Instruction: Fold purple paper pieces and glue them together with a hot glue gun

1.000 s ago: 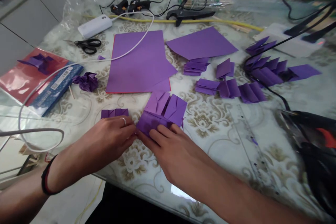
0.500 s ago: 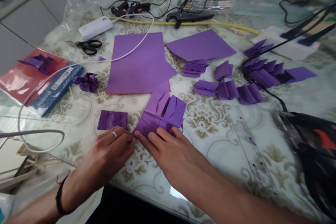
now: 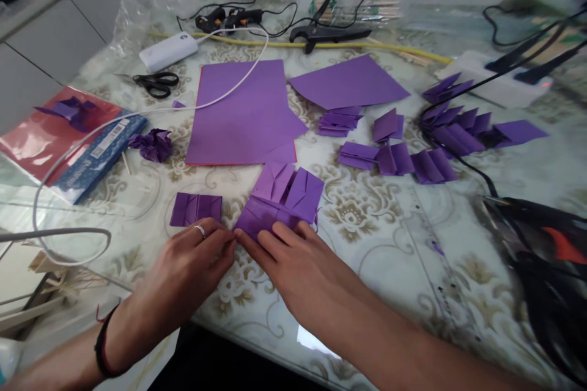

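A folded purple paper sheet (image 3: 266, 214) lies at the front middle of the table, with creased flaps at its far side. My left hand (image 3: 195, 266) is closed in a pinch at its near left corner; the fingertips hide that corner. Bent fingers of my right hand (image 3: 298, 263) hold the sheet down along its near edge, the index finger reaching towards the left hand's fingertips. Its thumb is hidden. Just beyond my left knuckles rests a small folded purple paper piece (image 3: 195, 209).
Behind are flat purple sheets (image 3: 238, 110) and black scissors (image 3: 156, 82). Several folded paper pieces (image 3: 358, 154) lie to the right, by a power strip (image 3: 499, 82). A crumpled purple paper (image 3: 152, 145) lies left. A white cable (image 3: 160, 109) loops across the table; a glass edge runs along the front.
The hands and the folded sheet keep almost the same position. The whole view has shifted very slightly.
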### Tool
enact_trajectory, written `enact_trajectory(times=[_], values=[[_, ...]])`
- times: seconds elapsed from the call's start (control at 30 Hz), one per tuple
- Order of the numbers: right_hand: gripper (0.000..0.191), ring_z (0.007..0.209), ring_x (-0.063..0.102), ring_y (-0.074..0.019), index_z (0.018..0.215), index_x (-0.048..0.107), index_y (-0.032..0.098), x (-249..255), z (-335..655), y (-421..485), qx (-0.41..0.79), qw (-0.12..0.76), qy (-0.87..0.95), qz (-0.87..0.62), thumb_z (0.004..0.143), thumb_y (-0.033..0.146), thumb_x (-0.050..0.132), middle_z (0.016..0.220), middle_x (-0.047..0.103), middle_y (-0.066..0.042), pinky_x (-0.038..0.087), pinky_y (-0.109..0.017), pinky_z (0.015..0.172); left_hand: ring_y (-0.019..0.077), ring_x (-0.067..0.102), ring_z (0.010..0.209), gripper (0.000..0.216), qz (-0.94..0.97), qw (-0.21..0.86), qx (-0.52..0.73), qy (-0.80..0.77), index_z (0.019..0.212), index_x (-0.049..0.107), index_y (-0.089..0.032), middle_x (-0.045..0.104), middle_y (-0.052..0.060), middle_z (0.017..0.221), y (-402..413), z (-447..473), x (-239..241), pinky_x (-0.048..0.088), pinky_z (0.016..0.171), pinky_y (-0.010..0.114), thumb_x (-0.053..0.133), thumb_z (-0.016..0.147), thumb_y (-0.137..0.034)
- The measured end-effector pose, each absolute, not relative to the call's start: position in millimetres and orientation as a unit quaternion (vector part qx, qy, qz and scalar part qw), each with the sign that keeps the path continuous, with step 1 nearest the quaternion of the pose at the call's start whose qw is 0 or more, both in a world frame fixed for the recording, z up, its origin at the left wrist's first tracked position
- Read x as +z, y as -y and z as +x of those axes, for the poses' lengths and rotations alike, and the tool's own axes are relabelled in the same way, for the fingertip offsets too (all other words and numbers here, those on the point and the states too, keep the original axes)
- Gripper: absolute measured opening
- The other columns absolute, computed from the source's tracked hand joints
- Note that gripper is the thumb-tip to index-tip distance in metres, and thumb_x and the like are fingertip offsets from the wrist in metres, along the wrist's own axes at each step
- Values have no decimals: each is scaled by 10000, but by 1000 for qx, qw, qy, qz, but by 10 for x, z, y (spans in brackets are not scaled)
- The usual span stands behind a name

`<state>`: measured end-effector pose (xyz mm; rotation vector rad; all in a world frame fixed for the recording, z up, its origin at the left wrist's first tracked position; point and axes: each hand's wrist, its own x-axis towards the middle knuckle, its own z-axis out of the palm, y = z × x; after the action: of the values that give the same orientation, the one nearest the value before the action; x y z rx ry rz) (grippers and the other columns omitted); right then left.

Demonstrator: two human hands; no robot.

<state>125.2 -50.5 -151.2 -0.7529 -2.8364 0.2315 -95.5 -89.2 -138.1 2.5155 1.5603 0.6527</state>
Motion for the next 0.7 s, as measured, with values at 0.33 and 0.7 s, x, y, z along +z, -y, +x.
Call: enact_trajectory(times=[0.33, 0.7], values=[[584, 989, 620, -278, 1552, 540, 45, -1460, 1245, 512, 94, 57, 960, -257, 978, 113, 622, 1060, 756, -76, 432, -475, 779, 165, 669, 660, 151, 831, 17, 207, -516, 964, 601, -207, 648, -15, 784, 889, -902, -1392, 553, 637, 304, 531, 1060, -114], [699, 1145, 637, -302, 1598, 485, 73, -1472, 1249, 492, 129, 26, 958, -256, 921, 100, 657, 1175, 762, -128, 476, -489, 934, 127, 748, 662, 76, 756, 108, 256, -593, 966, 723, -287, 814, -65, 858, 797, -1279, -840, 582, 630, 229, 653, 994, -286]])
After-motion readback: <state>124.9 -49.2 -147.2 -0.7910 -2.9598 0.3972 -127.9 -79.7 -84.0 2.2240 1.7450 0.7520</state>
